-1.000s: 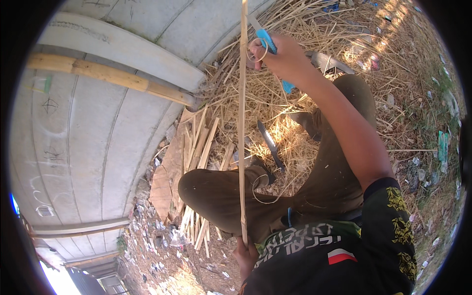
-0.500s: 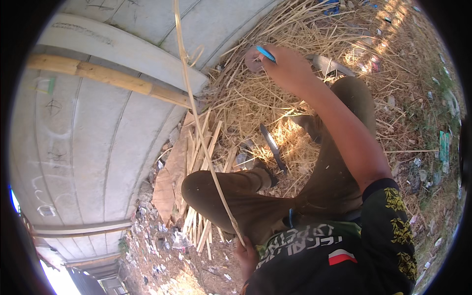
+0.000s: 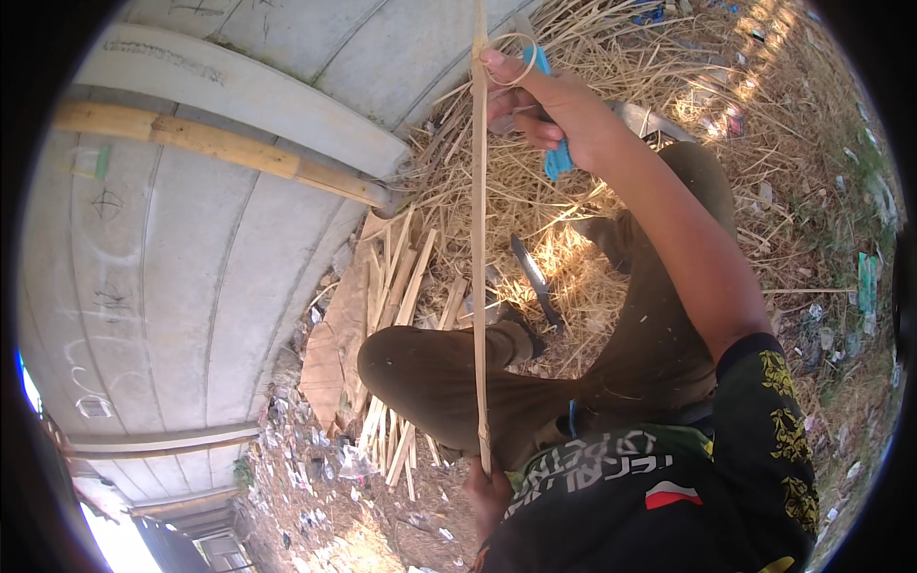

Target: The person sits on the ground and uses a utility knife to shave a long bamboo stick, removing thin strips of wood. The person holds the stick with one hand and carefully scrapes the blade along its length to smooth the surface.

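My left hand [image 3: 488,493], low beside my shirt, is closed round the lower end of a long pale bamboo strip [image 3: 480,286]. The strip stands nearly straight up the view and runs out past the upper edge. My right hand [image 3: 552,107] grips a blue-handled tool [image 3: 559,160], which looks like a knife; a greyish blade seems to show beyond the fingers, partly hidden. The right thumb and fingertips touch or lie very close to the strip. A thin curled shaving [image 3: 521,59] loops off the strip there, in front of that hand.
Between my bent legs a dark-bladed knife [image 3: 537,284] lies on straw-like shavings [image 3: 564,325]. Split bamboo pieces [image 3: 406,286] are stacked past my left knee, near a brown sheet [image 3: 330,368]. A concrete wall [image 3: 191,286] with a bamboo pole [image 3: 220,151] stands left. Litter covers the ground.
The strip has swung from slanting left to nearly upright, further right. My right hand has come to the strip and turned, showing more of the blue handle. My left hand keeps hold of the lower end.
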`<state>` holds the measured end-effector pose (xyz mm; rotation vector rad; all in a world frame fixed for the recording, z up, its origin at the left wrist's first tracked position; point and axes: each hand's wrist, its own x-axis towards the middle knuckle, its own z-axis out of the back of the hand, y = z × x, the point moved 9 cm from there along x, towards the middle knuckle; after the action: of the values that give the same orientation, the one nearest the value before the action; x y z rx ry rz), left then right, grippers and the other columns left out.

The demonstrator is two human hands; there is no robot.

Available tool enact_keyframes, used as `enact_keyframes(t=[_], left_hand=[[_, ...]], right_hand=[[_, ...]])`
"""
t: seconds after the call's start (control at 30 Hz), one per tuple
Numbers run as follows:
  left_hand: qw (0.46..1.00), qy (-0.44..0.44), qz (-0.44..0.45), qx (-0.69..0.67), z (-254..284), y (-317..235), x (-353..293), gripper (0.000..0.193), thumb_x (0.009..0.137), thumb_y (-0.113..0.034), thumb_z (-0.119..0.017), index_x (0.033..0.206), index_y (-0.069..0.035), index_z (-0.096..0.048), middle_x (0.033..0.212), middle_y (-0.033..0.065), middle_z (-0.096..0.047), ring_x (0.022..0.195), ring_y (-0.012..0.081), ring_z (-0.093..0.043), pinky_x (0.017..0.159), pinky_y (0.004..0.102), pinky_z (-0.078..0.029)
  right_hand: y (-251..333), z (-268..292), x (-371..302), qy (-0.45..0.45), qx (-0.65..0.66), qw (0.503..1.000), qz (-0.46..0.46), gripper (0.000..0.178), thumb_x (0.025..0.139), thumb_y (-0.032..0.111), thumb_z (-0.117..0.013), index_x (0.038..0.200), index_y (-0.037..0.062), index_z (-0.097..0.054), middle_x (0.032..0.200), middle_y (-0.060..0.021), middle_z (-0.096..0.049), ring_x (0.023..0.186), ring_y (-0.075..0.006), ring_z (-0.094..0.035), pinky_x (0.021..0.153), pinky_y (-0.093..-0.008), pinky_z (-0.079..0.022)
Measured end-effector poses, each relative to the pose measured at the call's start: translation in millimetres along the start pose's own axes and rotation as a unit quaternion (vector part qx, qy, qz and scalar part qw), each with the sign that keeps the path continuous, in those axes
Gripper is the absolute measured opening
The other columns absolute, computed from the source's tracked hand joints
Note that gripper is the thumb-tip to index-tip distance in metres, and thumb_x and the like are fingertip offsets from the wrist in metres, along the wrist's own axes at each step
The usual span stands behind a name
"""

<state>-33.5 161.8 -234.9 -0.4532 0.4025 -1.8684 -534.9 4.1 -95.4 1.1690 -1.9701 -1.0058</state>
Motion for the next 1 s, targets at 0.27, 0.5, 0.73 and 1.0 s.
enact_keyframes(t=[0.27,0.5,0.73,1.0], left_hand=[[1.000,0.025,-0.007,0.012,-0.4,0.0,2.1,0.015,0.095,-0.015,-0.062,0.085,-0.005,-0.056,0.058,0.0194,-0.057,0.051,0.0420,-0.060,0.046,0.0479,-0.043],[0.999,0.010,-0.021,0.034,-1.4,1.4,0.5,0.014,0.095,-0.016,-0.061,0.086,-0.006,-0.056,0.056,0.0185,-0.056,0.049,0.0413,-0.059,0.045,0.0481,-0.042],[0.999,0.002,-0.028,0.026,-0.2,-1.2,1.1,0.013,0.094,-0.016,-0.062,0.086,-0.006,-0.057,0.055,0.0167,-0.054,0.046,0.0385,-0.057,0.043,0.0468,-0.041],[0.999,0.013,-0.035,0.013,-2.3,1.7,0.1,0.011,0.093,-0.013,-0.061,0.085,-0.006,-0.056,0.054,0.0163,-0.053,0.045,0.0377,-0.057,0.042,0.0462,-0.041]], right_hand=[[17.1,7.2,-6.0,-0.040,-0.069,0.995,0.053,0.047,0.084,0.043,-0.082,0.102,0.0001,-0.072,0.082,-0.0062,-0.074,0.041,-0.0028,-0.041,0.041,-0.0200,-0.034],[29.1,12.1,-9.7,-0.069,-0.157,0.981,0.090,0.050,0.082,0.047,-0.084,0.079,-0.0012,-0.071,0.061,-0.0074,-0.066,0.039,-0.0071,-0.045,0.039,-0.0233,-0.034],[36.8,13.2,-9.4,-0.013,-0.292,0.952,0.093,0.049,0.088,0.051,-0.077,0.092,0.0018,-0.074,0.047,0.0021,-0.048,0.038,-0.0054,-0.042,0.043,-0.0232,-0.034],[45.8,11.6,-13.5,0.002,-0.303,0.948,0.099,0.046,0.090,0.049,-0.075,0.097,0.0028,-0.074,0.047,0.0032,-0.046,0.038,-0.0046,-0.043,0.043,-0.0236,-0.033]])
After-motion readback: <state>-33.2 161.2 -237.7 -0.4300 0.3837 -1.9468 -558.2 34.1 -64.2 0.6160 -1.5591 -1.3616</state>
